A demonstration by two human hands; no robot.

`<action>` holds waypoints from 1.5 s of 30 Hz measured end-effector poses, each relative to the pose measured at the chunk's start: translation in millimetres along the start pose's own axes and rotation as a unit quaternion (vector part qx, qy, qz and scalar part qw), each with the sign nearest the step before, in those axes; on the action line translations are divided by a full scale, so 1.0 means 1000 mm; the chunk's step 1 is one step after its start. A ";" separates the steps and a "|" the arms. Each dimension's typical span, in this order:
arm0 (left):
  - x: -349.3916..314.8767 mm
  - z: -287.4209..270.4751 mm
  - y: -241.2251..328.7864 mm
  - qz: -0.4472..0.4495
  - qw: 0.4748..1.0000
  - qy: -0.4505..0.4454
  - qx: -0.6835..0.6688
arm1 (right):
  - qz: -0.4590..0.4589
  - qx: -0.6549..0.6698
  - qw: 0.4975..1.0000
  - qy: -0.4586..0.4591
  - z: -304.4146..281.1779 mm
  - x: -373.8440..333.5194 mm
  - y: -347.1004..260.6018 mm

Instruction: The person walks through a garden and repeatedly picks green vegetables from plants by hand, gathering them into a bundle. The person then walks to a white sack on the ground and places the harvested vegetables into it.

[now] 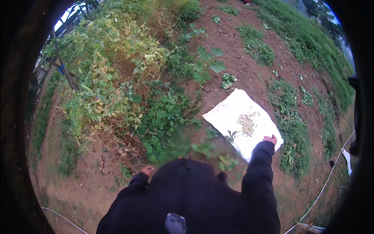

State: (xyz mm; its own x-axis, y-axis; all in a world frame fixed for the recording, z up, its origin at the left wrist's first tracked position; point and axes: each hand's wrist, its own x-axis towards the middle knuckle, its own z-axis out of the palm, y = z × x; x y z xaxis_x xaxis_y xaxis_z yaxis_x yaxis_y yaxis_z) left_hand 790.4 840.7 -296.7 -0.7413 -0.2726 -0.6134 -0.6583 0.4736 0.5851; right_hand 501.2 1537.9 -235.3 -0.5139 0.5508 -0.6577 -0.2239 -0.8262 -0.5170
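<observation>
A white sack or cloth (224, 112) lies spread on the soil, ahead and to the right. On it is a loose heap of thin, pale green and brown pods (247, 124). My right hand (270, 139) is over the sack's near right part, its fingers curled; what they hold, if anything, is hidden. Low beside my body, my left hand (147, 170) looks curled as well, close to the dry stems of the plants, and its contents cannot be made out.
Tangled, yellowing climbing plants (117, 78) rise at the left, with wooden poles (67, 74) behind. Leafy seedlings (206, 64) grow beyond the sack. Weeds (292, 132) and a grassy bank (311, 43) lie to the right. A pale hose or line (325, 183) runs along the lower right.
</observation>
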 end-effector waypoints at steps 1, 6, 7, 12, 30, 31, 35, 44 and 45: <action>-0.003 -0.003 0.007 -0.012 0.999 -0.002 -0.031 | -0.027 -0.014 0.999 -0.034 -0.007 0.005 0.002; -0.006 0.000 0.028 -0.091 0.994 -0.060 -0.017 | 0.023 -0.043 0.996 0.073 -0.073 -0.019 0.042; -0.002 0.000 0.029 -0.073 0.995 -0.064 0.011 | 0.037 -0.096 0.989 0.104 -0.093 -0.029 0.056; 0.052 0.003 0.053 -0.033 0.995 -0.087 -0.041 | 0.213 -0.495 0.837 0.100 -0.191 -0.084 0.130; 0.279 -0.198 0.312 0.074 0.952 -0.143 -0.259 | -0.034 -0.747 0.194 -0.635 0.105 -0.078 0.489; 0.284 -0.205 0.315 0.067 0.956 -0.118 -0.259 | -0.005 -0.738 0.290 -0.609 0.118 -0.068 0.502; 0.290 -0.221 0.309 0.059 0.935 -0.112 -0.331 | -0.038 -0.752 0.425 -0.503 0.216 -0.047 0.554; 0.277 -0.239 0.269 -0.016 0.940 -0.068 -0.334 | 0.204 -0.525 0.732 -0.383 0.391 -0.060 0.750; 0.277 -0.240 0.264 0.003 0.941 -0.055 -0.334 | 0.239 -0.547 0.705 -0.382 0.397 -0.052 0.772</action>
State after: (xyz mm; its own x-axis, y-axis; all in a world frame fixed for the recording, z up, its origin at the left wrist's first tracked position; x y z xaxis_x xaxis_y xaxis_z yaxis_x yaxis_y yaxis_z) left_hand 379.8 689.4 -184.4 -0.7515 -0.1666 -0.6384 -0.6166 -0.1670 0.7694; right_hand 26.6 824.8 -382.7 -0.7033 -0.3307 -0.6293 0.6851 -0.0787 -0.7242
